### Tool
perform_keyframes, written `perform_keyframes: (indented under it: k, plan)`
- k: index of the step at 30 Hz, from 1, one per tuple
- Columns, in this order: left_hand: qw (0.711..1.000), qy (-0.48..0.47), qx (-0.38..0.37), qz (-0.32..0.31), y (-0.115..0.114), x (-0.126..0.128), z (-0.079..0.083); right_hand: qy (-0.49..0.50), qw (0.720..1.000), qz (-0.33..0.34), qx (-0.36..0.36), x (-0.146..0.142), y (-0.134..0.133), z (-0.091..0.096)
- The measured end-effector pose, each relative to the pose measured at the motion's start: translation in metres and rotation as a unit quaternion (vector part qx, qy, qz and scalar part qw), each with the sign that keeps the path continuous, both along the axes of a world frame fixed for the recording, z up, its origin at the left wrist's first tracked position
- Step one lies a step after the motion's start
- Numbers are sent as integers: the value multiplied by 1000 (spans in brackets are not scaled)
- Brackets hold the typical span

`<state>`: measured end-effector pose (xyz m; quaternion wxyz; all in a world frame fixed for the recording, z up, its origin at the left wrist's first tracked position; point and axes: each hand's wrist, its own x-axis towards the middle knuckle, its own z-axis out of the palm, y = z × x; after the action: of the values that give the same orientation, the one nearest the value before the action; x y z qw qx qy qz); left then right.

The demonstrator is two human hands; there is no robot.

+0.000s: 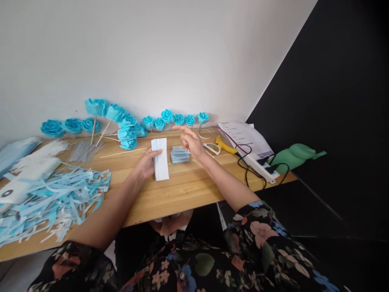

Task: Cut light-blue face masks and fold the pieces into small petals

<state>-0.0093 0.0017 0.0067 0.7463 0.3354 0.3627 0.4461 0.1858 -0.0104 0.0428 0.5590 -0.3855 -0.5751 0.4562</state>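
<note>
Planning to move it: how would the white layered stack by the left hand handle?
Probably light and floppy: the white stack looks like thin layered sheets. Loose layers may fan apart unless the left hand pins them.

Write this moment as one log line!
left hand: holds white paper stack | right hand: open above blue square pile | surface: wooden table

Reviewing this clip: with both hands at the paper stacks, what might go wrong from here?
The left hand touches only one edge of the white paper stack; sheets may fan or slide.
The right hand hovers open over the blue squares; a careless sweep might scatter them.
The black cable loops beside the glue gun near the right forearm; a snag could drag it.
</note>
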Motion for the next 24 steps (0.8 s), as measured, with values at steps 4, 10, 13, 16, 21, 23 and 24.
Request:
perform_keyframes:
  k: [4, 10, 13, 16, 21, 23, 24]
  plan:
    - [1000, 2, -3, -11, -3, 2, 2, 45, 998, 31, -30, 2, 10, -21]
    - [994, 35, 102, -26, -4, 6, -10, -15, 990, 102, -100, -6, 5, -43]
    - [976, 103, 193, 8, -2, 8, -18, -90, 987, 103, -85, -10, 3, -48]
    - [956, 154, 246, 28, -2, 10, -18, -166, 984, 50, -31, -12, 0, -47]
    - [945, 151, 282, 61, -13, 14, -4, -188, 982, 5, 17, -15, -8, -37]
    - [946, 152, 281, 52, -15, 15, -1, -167, 986, 20, 17, -16, -10, -33]
    - [947, 154, 277, 43, -15, 15, 0, -159, 987, 25, 18, -16, -10, -32]
